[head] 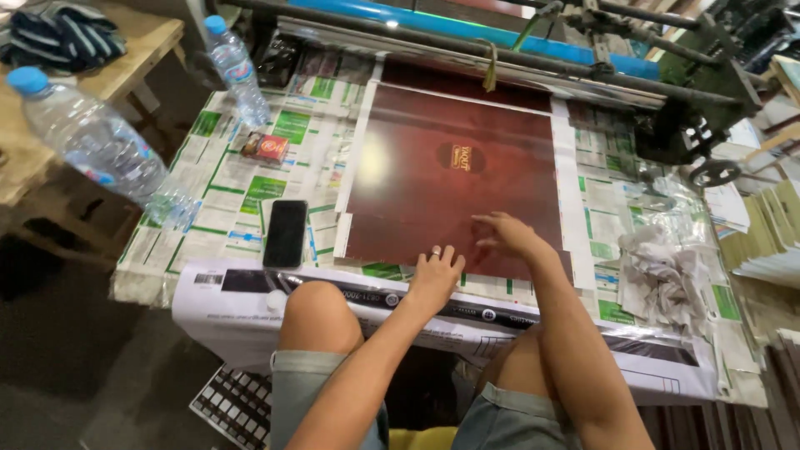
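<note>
A glossy dark red-brown sheet [450, 167] with a small gold emblem lies flat on the newspaper-covered table [267, 167], its far edge at a machine's rollers. My left hand [435, 275], a ring on one finger, rests flat on the sheet's near edge. My right hand [505, 235] lies a little further in on the sheet, fingers spread and pointing left. Neither hand holds anything. My bare knees show below the table's front edge.
A black phone [285, 232] lies left of the sheet. Two clear water bottles [100, 146] [238, 71] and a small red box [265, 147] stand further left. Crumpled paper [662, 275] lies right, stacked card sheets [771, 229] beyond. The machine's blue roller [467, 29] spans the back.
</note>
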